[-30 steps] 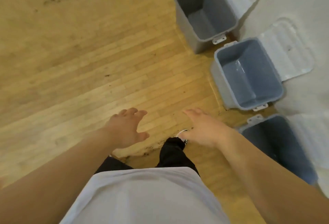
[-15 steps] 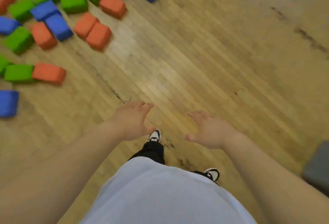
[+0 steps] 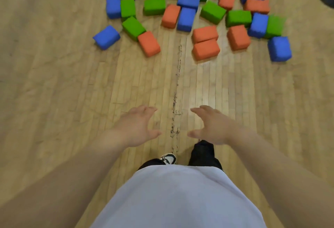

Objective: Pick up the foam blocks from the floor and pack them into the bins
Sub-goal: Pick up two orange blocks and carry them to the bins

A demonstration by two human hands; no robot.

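Presently approaching the foam blocks (image 3: 188, 1), scattered in a loose cluster on the wooden floor (image 3: 54, 83) well ahead; no bins in view.
Best done by closing in on the nearest orange blocks (image 3: 206, 49), stooping low, and taking one per hand or clamping several between the palms, squeezing lightly to allow for likely give in the foam. Left hand (image 3: 137, 126) and right hand (image 3: 213, 124) held out in front, palms turned inward, fingers spread and gently curved, holding nothing, touching nothing, well apart from every block.
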